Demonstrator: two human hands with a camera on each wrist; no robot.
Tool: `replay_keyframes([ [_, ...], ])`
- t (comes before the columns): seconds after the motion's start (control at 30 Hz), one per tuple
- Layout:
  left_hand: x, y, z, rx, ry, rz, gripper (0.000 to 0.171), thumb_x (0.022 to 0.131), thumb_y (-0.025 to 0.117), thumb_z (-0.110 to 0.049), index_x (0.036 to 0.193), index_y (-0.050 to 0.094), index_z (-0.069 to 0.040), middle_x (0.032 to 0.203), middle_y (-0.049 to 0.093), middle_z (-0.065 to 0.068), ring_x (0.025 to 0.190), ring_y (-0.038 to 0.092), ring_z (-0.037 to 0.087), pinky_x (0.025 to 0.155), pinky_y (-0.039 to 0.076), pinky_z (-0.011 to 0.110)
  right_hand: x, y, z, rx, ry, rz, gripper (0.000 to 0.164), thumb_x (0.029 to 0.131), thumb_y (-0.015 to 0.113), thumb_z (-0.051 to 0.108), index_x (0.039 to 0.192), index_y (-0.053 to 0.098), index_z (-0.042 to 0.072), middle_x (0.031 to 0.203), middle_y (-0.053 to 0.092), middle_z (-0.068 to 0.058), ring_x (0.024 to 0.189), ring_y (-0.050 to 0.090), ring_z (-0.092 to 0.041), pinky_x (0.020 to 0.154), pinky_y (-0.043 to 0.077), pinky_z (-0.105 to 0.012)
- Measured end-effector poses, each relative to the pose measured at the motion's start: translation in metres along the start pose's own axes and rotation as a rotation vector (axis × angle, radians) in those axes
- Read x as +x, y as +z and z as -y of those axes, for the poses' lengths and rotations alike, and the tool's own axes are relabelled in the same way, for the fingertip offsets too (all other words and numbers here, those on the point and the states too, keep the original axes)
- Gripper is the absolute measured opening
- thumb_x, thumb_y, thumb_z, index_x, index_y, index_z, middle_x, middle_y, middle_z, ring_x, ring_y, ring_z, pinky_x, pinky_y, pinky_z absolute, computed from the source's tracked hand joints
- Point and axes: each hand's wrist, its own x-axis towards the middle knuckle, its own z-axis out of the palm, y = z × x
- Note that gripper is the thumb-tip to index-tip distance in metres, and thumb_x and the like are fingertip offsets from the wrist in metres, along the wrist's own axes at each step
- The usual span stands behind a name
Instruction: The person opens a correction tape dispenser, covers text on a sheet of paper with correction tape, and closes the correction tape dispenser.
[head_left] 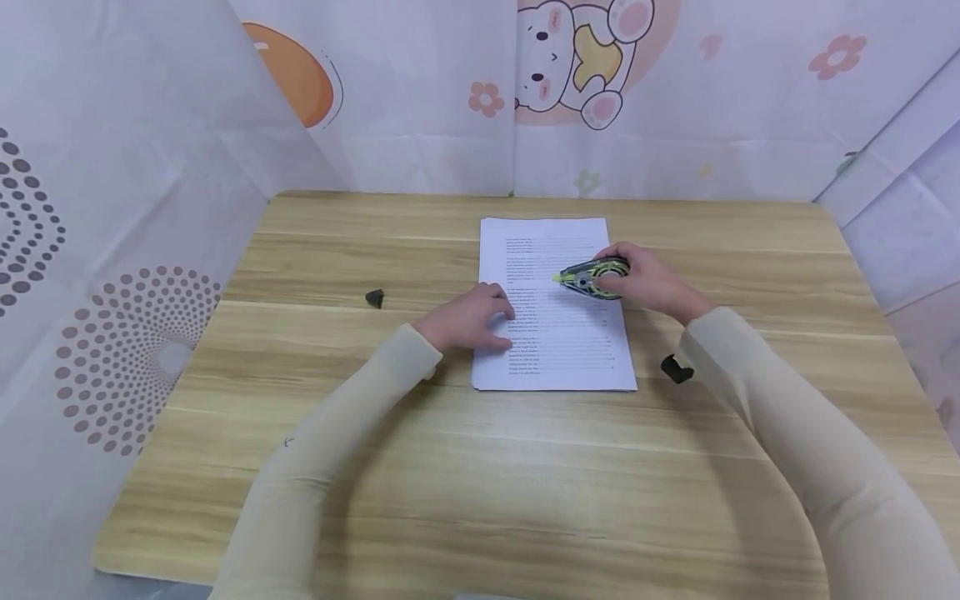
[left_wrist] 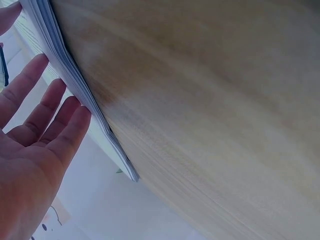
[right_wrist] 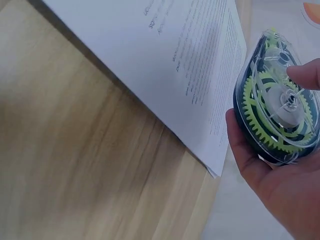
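Observation:
A stack of printed paper [head_left: 555,367] lies on the wooden table, lines of text on its top sheet. My left hand [head_left: 472,318] rests at the stack's left edge. In the left wrist view its fingers [left_wrist: 45,107] are spread and slightly bent, the tips touching the paper edge. My right hand [head_left: 652,279] holds a correction tape [head_left: 596,277] between thumb and fingers above the sheet, its narrow tip pointing left. The right wrist view shows the clear case and green gear wheel of the correction tape [right_wrist: 280,105]. Whether its tip touches the paper I cannot tell.
A small dark piece [head_left: 375,297] lies on the table [head_left: 525,467] left of the paper. Another dark, notched piece [head_left: 677,368] lies to the right, beside my right sleeve [head_left: 780,400]. A printed curtain [head_left: 420,150] hangs behind the table's far edge.

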Motion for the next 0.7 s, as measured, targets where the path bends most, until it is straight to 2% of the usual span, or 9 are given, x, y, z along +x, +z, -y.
replay_keyframes([
  [0.3, -0.0008, -0.0013, -0.0006, -0.012, -0.006, 0.005, 0.045, 0.079, 0.07, -0.035, 0.116, 0.064, -0.011, 0.121, 0.051, 0.004, 0.112, 0.045, 0.02, 0.1, 0.038, 0.031, 0.0057, 0.0026, 0.0037, -0.029, 0.0, 0.02, 0.047, 0.091, 0.056, 0.028, 0.132, 0.043, 0.008, 0.127, 0.048, -0.017, 0.109, 0.046, -0.028, 0.091, 0.04, -0.039],
  [0.7, 0.0004, -0.0018, -0.0006, -0.009, -0.006, 0.006, 0.045, 0.079, 0.071, -0.036, 0.115, 0.065, -0.01, 0.122, 0.051, 0.005, 0.115, 0.045, 0.021, 0.102, 0.037, 0.032, 0.0105, 0.007, 0.0098, -0.092, -0.072, 0.029, 0.041, 0.092, 0.055, 0.017, 0.13, 0.044, 0.005, 0.126, 0.05, -0.018, 0.106, 0.048, -0.028, 0.091, 0.041, -0.042],
])
